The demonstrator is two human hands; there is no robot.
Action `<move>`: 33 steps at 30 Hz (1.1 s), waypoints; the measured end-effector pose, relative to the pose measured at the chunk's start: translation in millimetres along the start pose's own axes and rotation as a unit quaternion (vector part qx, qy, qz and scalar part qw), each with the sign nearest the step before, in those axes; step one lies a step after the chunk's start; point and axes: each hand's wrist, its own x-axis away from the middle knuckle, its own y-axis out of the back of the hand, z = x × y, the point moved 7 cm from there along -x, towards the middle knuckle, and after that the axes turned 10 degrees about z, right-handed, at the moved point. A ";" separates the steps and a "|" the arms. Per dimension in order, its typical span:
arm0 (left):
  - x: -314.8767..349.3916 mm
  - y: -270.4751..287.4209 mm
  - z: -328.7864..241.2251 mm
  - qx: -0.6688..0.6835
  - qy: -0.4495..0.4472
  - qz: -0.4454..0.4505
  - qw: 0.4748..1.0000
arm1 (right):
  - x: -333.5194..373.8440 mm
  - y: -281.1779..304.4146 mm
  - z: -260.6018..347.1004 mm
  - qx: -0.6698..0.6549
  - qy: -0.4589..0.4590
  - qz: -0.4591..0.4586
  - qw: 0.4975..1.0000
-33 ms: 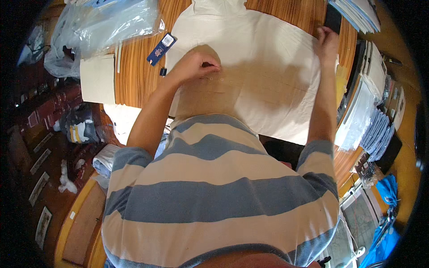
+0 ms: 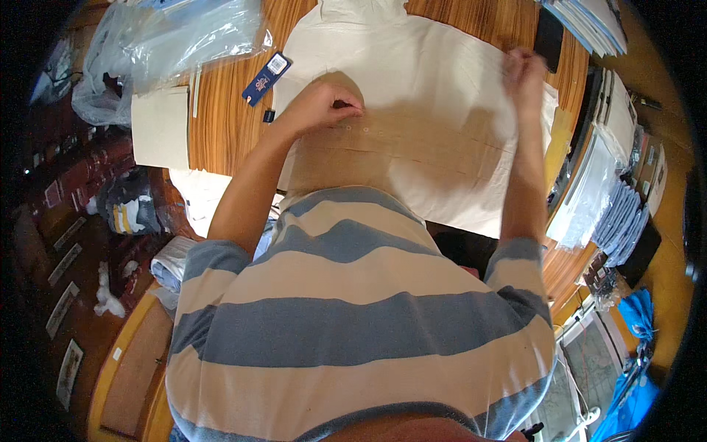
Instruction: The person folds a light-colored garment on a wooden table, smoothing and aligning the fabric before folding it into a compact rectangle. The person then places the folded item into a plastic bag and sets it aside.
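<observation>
A cream shirt (image 2: pixel 434 96) lies spread flat on a wooden table (image 2: pixel 228 125), its buttoned front strip running across the middle. My left hand (image 2: pixel 324 107) rests on that strip with fingers curled, pinching the cloth beside the small buttons. My right hand (image 2: pixel 524 77) is at the shirt's right edge, blurred by motion, with its fingers closed on the fabric. My striped torso hides the near part of the shirt.
A clear plastic bag (image 2: pixel 169 37), a blue hang tag (image 2: pixel 266 77) and a beige card sheet (image 2: pixel 158 125) lie left of the shirt. A black flat object (image 2: pixel 549 37) sits top right. Bagged folded blue garments (image 2: pixel 626 214) stack along the right.
My right hand has shifted slightly down and left along the shirt's edge and is now blurred. My left hand stays on the button strip.
</observation>
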 end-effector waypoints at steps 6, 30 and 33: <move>-5.8 3.3 0.9 -0.017 -0.074 0.012 0.997 | 144.2 -177.9 176.4 0.024 0.078 0.189 0.979; -0.1 0.2 7.9 0.041 -0.075 -0.039 0.996 | 166.1 -218.5 192.0 0.167 0.049 0.133 0.976; -0.3 -1.0 10.8 0.051 -0.077 -0.046 0.995 | 164.3 -219.6 191.0 0.166 0.035 0.139 0.976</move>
